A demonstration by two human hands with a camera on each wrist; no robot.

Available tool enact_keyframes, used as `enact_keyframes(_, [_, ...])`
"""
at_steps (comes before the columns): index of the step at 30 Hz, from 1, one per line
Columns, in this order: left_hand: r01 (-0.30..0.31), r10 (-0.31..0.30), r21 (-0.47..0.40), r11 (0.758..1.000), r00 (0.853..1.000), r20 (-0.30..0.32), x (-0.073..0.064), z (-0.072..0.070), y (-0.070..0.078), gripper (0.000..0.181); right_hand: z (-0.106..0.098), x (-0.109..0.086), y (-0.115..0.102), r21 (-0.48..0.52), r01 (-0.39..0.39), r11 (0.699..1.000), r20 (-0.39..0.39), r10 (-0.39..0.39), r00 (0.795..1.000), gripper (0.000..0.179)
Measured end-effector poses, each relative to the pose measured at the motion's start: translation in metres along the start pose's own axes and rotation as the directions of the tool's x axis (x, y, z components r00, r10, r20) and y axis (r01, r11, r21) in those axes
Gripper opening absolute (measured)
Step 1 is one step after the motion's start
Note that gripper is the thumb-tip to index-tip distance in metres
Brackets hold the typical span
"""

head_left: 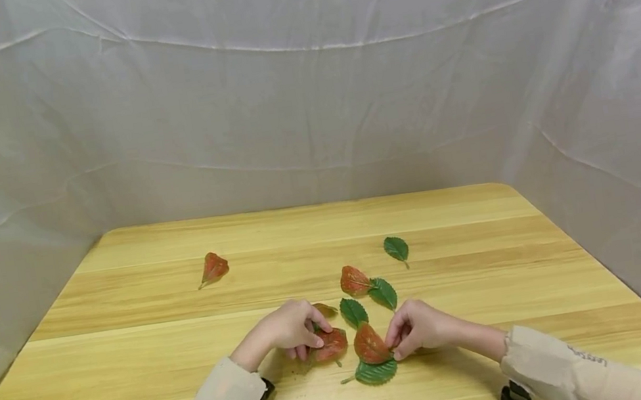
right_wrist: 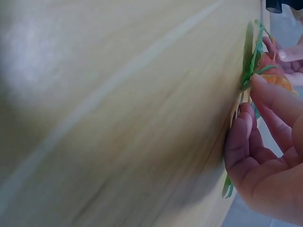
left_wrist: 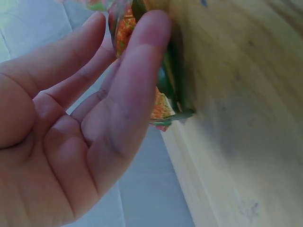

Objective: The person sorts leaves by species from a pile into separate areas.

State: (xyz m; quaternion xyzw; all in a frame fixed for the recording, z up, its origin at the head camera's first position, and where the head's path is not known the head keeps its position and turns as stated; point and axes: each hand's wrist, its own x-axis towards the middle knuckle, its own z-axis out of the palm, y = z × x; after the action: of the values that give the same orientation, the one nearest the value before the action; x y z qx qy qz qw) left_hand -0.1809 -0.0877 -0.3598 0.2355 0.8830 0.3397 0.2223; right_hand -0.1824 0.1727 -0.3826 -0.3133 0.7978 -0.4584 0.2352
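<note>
Left hand (head_left: 296, 330): fingers nearly closed, gripping red leaf (head_left: 333, 346) at its 4 o'clock. Right hand (head_left: 418, 328): fingers pinched on second red leaf (head_left: 370, 343), 9 o'clock, over surface (head_left: 153, 367). Right sleeve (head_left: 549, 362) script: illegible.

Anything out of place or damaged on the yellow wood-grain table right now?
One mild oddity: a red, fan-shaped leaf lies alone on the table, well left of the loose group of red and green leaves around the left hand and right hand. No spill or damage stands out.
</note>
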Motion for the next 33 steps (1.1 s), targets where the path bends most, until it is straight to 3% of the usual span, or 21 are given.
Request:
enact_keyframes(9, [-0.017, 0.016, 0.02, 1.0, 1.0, 0.009, -0.004, -0.004, 0.005, 0.027, 0.003, 0.0, -0.004, -0.063, -0.027, 0.998, -0.016, 0.026, 1.0, 0.009])
enact_keyframes(17, [0.025, -0.01, 0.118, 0.993, 0.992, -0.124, -0.009, -0.006, 0.016, 0.024, 0.002, 0.001, -0.005, -0.059, -0.025, 0.998, 0.013, 0.025, 1.0, 0.01])
enact_keyframes(25, [-0.077, 0.109, 0.169, 0.983, 0.975, -0.192, 0.0, -0.007, 0.02, 0.018, 0.006, 0.002, -0.005, -0.134, -0.017, 0.991, -0.011, 0.015, 1.0, 0.012])
enact_keyframes(33, [-0.236, 0.25, 0.143, 0.961, 0.964, -0.087, 0.016, -0.008, 0.022, 0.021, 0.007, 0.004, -0.003, -0.179, -0.012, 0.984, -0.032, 0.006, 0.999, 0.016])
